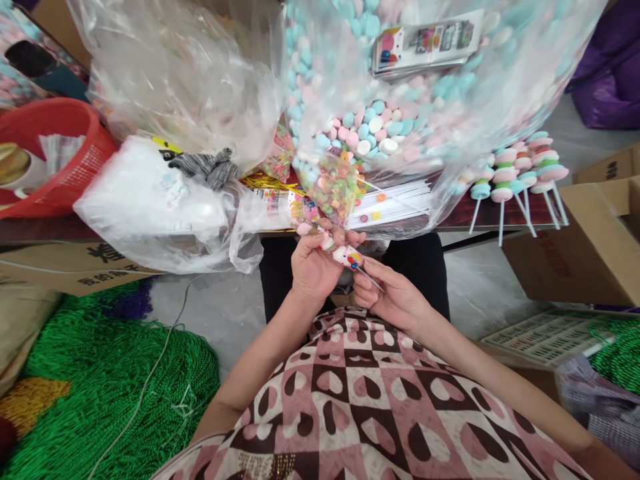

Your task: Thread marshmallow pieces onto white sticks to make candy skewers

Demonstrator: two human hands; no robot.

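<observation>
My left hand (pixel 314 265) is wrapped round a marshmallow skewer (pixel 346 256), which lies slantwise over my lap. Its lower part shows a white printed wrapper with red, yellow and blue patches; my fingers hide some of the upper part. My right hand (pixel 384 285) pinches the skewer's lower end, where a thin white stick sticks out. Just beyond the hands, a bag of colourful gummy rings (pixel 336 183) rests beside a bundle of white sticks (pixel 400 205). Finished-looking marshmallow skewers (pixel 505 175) lie at the table's right, sticks over the edge.
A large clear bag of pastel marshmallows (pixel 373 127) fills the back, with a stack of printed wrappers (pixel 427 45) on it. To the left are white plastic bags (pixel 150 193) and a red basket (pixel 75 160). Green strands (pixel 125 373) cover the left floor; a cardboard box (pixel 575 253) stands right.
</observation>
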